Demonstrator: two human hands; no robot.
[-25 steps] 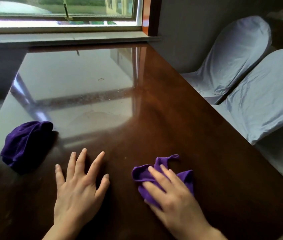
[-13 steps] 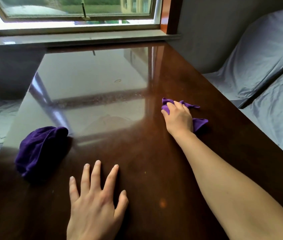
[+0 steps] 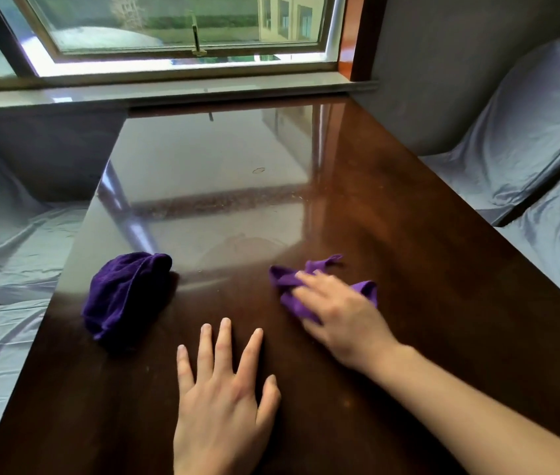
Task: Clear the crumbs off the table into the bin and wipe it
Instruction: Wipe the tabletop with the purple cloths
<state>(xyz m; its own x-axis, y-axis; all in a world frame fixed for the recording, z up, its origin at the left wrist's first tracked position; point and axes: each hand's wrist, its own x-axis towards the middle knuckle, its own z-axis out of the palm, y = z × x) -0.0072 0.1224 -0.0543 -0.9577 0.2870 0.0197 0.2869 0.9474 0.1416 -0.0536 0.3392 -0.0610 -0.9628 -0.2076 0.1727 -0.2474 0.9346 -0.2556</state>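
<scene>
A glossy dark wooden table (image 3: 409, 269) fills the view. My right hand (image 3: 340, 317) presses a small light-purple cloth (image 3: 292, 289) flat against the table's middle, fingers spread over it. Flat on the wood near the front edge lies my left hand (image 3: 223, 399), fingers apart and holding nothing. A bunched dark-purple towel (image 3: 124, 296) sits at the table's left side, apart from both hands. Fine crumbs or dust (image 3: 223, 200) show as a speckled band farther back. No bin is in view.
Chairs in grey-blue covers stand to the right (image 3: 528, 138) and left (image 3: 1, 234) of the table. A window sill (image 3: 169, 89) and window run along the table's far end. A small ring-shaped mark (image 3: 258, 170) lies on the far tabletop.
My right hand slid the light-purple cloth out toward the far right of the table, then back toward me and to the left. The left hand stayed flat; the dark towel did not move.
</scene>
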